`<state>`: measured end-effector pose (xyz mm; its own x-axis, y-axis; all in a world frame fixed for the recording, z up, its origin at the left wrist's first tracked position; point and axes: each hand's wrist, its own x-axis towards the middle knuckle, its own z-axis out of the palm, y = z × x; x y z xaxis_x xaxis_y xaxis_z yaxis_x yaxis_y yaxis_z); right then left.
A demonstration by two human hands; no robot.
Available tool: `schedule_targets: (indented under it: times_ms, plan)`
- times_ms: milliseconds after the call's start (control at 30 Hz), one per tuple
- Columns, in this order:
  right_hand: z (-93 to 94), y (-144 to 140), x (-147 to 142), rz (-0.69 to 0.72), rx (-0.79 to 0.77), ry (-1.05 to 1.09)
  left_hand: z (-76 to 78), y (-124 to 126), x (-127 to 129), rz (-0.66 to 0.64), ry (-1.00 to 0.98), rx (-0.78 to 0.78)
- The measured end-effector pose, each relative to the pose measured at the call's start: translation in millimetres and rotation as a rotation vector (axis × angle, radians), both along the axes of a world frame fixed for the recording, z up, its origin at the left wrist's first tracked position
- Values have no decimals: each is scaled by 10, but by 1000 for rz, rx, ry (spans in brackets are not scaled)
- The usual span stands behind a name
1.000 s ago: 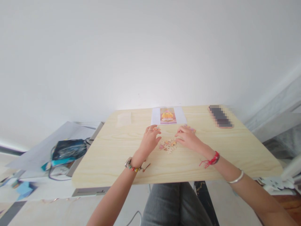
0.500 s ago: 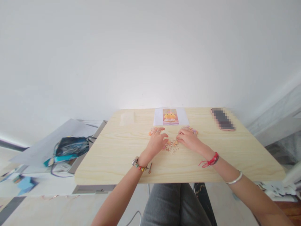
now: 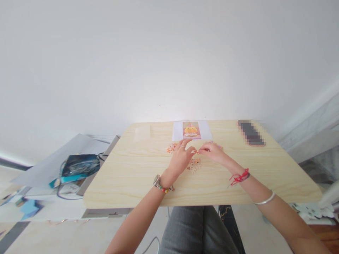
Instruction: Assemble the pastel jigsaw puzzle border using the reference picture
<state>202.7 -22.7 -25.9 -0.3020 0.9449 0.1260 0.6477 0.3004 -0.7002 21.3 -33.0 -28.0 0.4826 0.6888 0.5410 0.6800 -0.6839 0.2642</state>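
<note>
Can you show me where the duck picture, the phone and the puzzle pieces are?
duck picture [image 3: 191, 130], head view, on the yellow duck.
phone [image 3: 250, 133], head view, middle of its blurred face.
puzzle pieces [image 3: 194, 163], head view, middle of the pile.

Bright, even light; soft shadows (edges bend outward).

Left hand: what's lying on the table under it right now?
Loose puzzle pieces show by the left hand, a small cluster beyond it. Whatever sits beneath the palm is covered. The right hand meets it fingertip to fingertip.
</note>
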Motion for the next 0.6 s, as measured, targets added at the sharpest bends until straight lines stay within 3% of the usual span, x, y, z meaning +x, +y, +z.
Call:
schedule_targets:
  times_ms: [133,233,400,600]
  plan:
    - [2,-22,-13,-6,-34,74,-3,-9,-23,7,3,76]
    - [8,-75,-18,5,103,67,-14,-4,-44,39,-17,96]
    - [-42,-117,-12,79,304,-67,-40,-3,-82,91,-6,47]
    - [-122,-26,-46,188,326,-257,-146,46,-143,141,60,-57]
